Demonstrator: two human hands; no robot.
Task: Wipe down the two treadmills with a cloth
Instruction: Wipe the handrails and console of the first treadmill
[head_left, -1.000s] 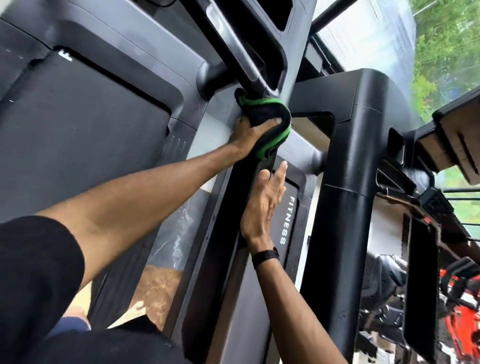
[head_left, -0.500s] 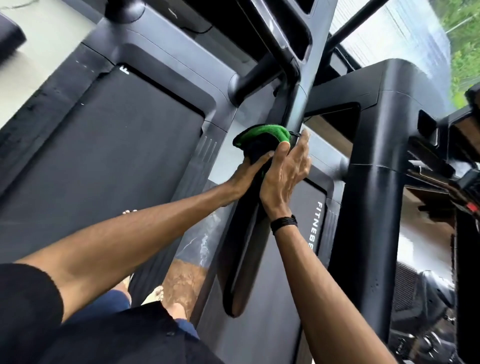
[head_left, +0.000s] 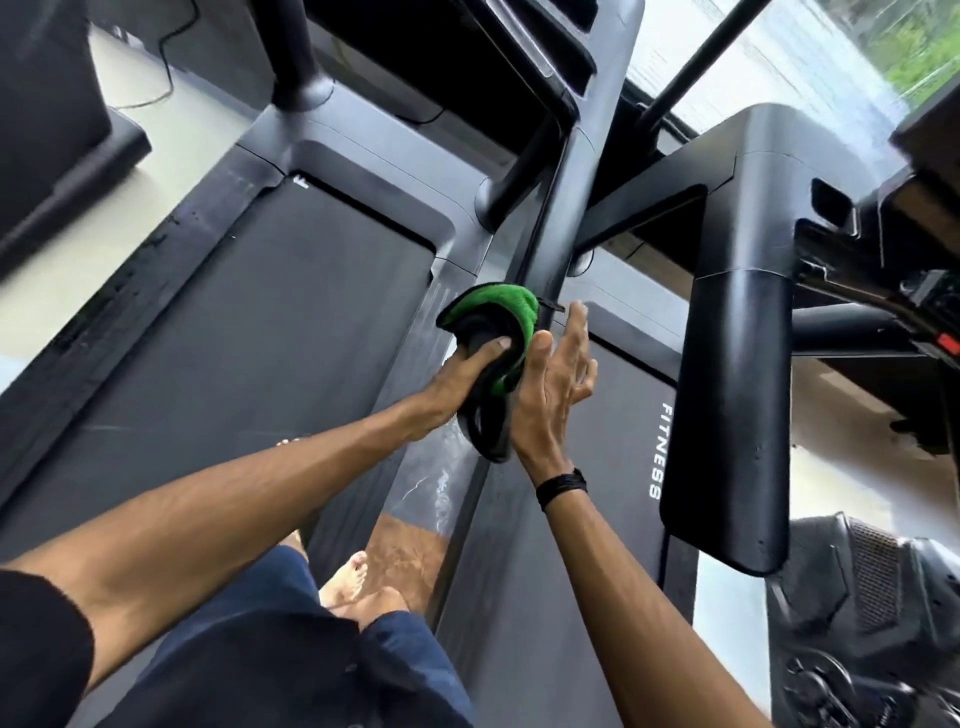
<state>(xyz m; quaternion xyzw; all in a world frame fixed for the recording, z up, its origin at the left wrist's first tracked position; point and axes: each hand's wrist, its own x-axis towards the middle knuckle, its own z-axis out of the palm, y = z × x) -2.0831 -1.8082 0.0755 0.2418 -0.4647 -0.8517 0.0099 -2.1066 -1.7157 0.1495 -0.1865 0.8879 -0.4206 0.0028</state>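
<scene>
Two black treadmills stand side by side: the left treadmill (head_left: 249, 332) with its dark belt, and the right treadmill (head_left: 618, 467) with "FITNESS" printed along its belt edge. Between them runs the left treadmill's black handrail (head_left: 571, 208). My left hand (head_left: 462, 379) grips a green and black cloth (head_left: 498, 322) wrapped round the lower end of that handrail. My right hand (head_left: 556, 384) lies with straight fingers against the right side of the rail, touching the cloth.
The right treadmill's thick black handrail (head_left: 732, 395) stands close on the right. Its console (head_left: 893, 239) hangs at the upper right. My bare feet (head_left: 358, 582) stand in the gap between the machines. Pale floor and a cable (head_left: 171, 67) show at upper left.
The cloth and my left hand have slid down the handrail toward its lower end. My right hand rose from lower on the rail and now lies beside the cloth.
</scene>
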